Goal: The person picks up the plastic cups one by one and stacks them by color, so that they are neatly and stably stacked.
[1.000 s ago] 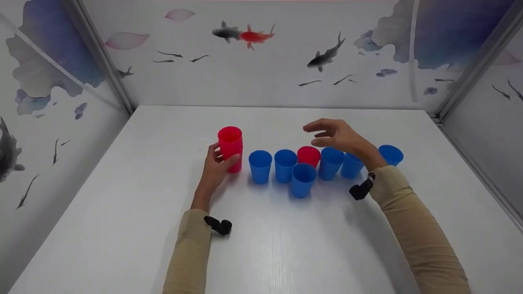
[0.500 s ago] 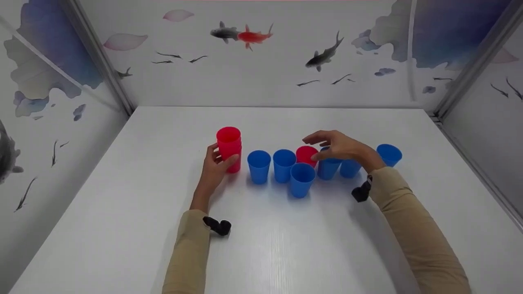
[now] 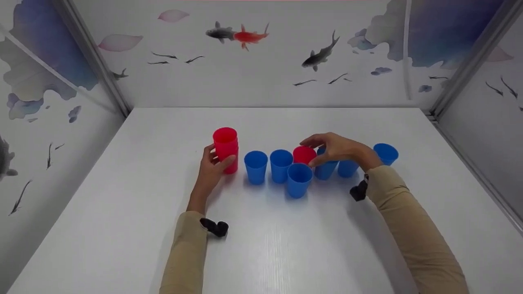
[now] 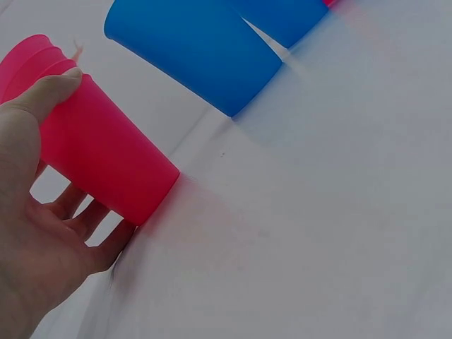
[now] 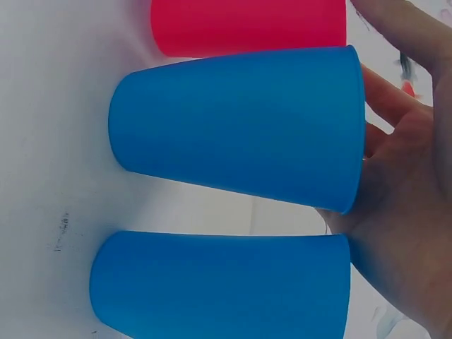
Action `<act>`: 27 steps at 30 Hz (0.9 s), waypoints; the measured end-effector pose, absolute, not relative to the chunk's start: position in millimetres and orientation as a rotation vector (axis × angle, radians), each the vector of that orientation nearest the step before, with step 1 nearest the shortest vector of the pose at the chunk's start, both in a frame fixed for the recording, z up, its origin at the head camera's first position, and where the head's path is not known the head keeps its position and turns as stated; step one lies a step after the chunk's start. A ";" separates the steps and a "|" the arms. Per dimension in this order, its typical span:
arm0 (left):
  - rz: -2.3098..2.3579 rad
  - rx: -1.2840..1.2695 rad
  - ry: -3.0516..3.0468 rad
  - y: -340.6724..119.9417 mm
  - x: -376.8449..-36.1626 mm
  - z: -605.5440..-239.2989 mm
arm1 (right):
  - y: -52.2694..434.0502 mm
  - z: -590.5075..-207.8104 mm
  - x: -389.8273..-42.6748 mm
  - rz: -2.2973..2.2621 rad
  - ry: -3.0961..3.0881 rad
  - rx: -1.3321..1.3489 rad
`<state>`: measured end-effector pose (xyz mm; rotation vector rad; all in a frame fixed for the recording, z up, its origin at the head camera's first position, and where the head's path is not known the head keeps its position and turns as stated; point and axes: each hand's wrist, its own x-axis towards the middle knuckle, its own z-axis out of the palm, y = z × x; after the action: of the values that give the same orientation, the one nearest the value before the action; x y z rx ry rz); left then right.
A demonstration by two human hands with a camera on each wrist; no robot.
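In the head view my left hand (image 3: pixel 211 169) grips a stack of nested red cups (image 3: pixel 225 149), thumb in front and fingers behind. The left wrist view shows the stack's rims (image 4: pixel 53 60) under the thumb, its base at the table. My right hand (image 3: pixel 339 149) reaches over the row, fingers spread and bent, with fingertips right at the rim of a single red cup (image 3: pixel 304 154). A blue cup (image 3: pixel 299 181) stands in front of that red cup. In the right wrist view a blue cup (image 5: pixel 240 127) hides part of the right fingers.
Upright blue cups stand left of the red one (image 3: pixel 281 165) and right of it, under my right hand (image 3: pixel 326 169). Another blue cup (image 3: pixel 386 153) stands farther right. The white table (image 3: pixel 253 245) is walled at the back (image 3: pixel 245 81) and sides.
My right hand has come down from above the row to the single red cup's rim. The left hand still holds the red stack in about the same place.
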<state>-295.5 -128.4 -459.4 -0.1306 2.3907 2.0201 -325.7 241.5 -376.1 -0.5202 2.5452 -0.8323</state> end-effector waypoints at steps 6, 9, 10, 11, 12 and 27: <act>2.026 -0.132 2.398 -130.4 -296.6 -460.1 | 235.7 -374.4 -325.9 -0.792 2.562 -0.528; 2.031 -0.123 2.399 -130.4 -297.7 -460.8 | 234.6 -373.6 -326.5 -0.780 2.576 -0.539; 2.032 -0.121 2.395 -130.3 -297.8 -461.0 | 234.6 -373.5 -326.8 -0.778 2.583 -0.538; 2.034 -0.118 2.392 -130.2 -297.9 -461.0 | 234.7 -373.5 -327.2 -0.780 2.591 -0.537; 2.032 -0.124 2.390 -130.0 -297.9 -460.9 | 234.8 -373.2 -327.6 -0.791 2.596 -0.531; 2.029 -0.129 2.389 -127.8 -295.4 -462.4 | 225.7 -350.1 -329.5 -1.024 2.721 -0.456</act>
<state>-295.4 -127.8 -462.4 -0.1292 2.3889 2.0294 -329.5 225.7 -350.1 -0.4558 2.7214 -1.0242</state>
